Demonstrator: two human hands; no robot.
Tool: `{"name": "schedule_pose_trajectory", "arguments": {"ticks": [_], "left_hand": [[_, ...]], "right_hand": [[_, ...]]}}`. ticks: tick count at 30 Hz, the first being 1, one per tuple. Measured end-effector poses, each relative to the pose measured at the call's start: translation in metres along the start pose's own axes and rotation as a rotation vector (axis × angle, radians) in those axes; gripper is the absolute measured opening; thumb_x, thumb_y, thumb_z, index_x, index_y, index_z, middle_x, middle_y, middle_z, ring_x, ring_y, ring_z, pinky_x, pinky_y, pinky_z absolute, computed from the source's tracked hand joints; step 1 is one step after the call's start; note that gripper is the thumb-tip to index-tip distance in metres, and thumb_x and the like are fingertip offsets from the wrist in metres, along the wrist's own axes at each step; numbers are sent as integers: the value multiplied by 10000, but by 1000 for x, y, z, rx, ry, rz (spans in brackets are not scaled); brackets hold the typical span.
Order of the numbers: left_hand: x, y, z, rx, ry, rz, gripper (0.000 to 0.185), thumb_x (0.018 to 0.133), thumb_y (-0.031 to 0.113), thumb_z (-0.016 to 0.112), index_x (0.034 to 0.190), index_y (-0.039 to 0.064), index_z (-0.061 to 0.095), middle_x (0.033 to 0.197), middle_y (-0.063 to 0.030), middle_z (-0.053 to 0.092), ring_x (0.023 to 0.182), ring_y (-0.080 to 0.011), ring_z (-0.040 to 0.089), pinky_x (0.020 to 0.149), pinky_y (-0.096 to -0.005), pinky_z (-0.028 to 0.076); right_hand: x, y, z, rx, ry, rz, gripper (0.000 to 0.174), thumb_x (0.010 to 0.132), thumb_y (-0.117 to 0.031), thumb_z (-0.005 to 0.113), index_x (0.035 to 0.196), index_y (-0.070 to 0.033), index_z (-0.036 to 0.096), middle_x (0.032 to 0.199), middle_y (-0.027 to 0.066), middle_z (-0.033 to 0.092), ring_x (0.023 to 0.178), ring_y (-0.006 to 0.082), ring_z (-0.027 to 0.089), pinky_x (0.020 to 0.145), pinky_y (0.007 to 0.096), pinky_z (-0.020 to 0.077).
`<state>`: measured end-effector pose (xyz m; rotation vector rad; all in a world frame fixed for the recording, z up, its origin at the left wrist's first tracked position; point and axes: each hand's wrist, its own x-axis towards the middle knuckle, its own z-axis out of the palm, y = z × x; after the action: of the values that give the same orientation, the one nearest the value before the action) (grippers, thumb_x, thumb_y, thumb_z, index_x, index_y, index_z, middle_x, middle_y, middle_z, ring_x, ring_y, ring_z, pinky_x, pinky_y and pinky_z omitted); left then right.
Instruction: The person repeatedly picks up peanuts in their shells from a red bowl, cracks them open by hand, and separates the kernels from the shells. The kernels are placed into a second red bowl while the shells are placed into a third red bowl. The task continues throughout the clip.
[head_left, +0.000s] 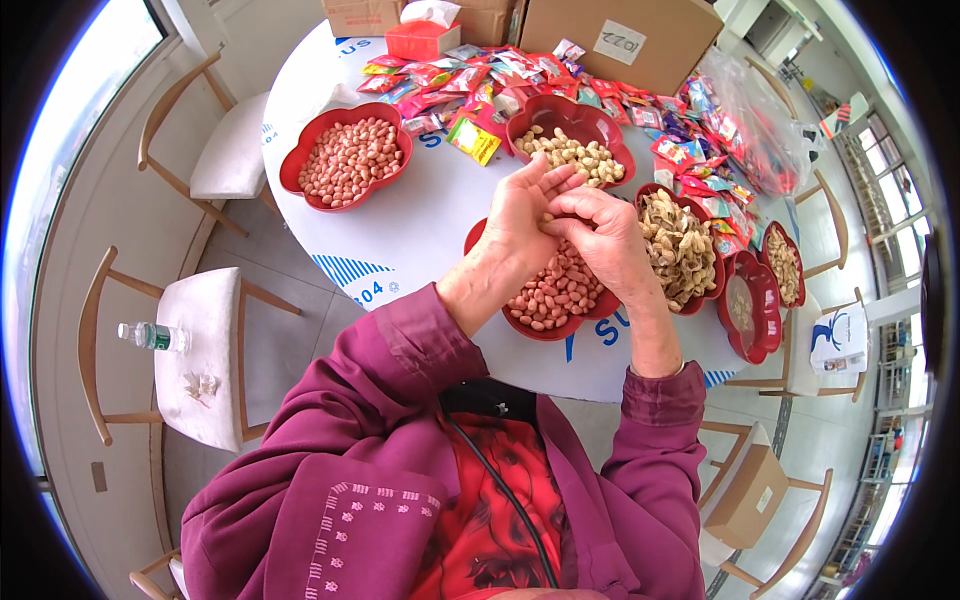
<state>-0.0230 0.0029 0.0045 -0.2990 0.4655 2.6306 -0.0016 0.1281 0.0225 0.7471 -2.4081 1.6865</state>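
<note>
My left hand (525, 206) is raised over a red flower-shaped bowl (568, 328) with its palm turned towards my right hand (604, 229). My right thumb and forefinger pinch a small pale piece, which looks like a peanut (547, 218), against the left palm. Skinned-in-red peanut kernels (551, 300) fill much of the bowl below. Just beyond the hands, another red bowl (559, 112) holds unshelled peanuts (589, 159). To the right, a third bowl is heaped with empty peanut shells (675, 251). What my left fingers hold is partly hidden.
Far left on the table stands a bowl of kernels (349, 161). Wrapped sweets (465, 79) spread along the back, by cardboard boxes (570, 45) and a tissue pack (422, 39). At right are more red bowls (765, 322) and a plastic bag (765, 142). Chairs (199, 352) surround the table.
</note>
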Motion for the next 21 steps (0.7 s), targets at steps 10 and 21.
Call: {"name": "schedule_pose_trajectory", "arguments": {"ticks": [10,21], "left_hand": [[2,-2,-3,4,-19,27,452,952,396,457,1157,-5,497,1142,-130,553,1044,-249,532,976,-387,387],[-1,-2,1,-52,-99,9,500,935,408,492,1173,-32,489,1127,-147,574,1033,-258,545,976,-386,397]], "right_hand": [[-1,3,-3,51,16,48,112,751,76,646,857,44,663,845,59,664,800,99,598,739,239,484],[-3,9,9,-112,160,-117,122,730,76,630,839,21,624,820,109,627,765,206,607,703,299,488]]}}
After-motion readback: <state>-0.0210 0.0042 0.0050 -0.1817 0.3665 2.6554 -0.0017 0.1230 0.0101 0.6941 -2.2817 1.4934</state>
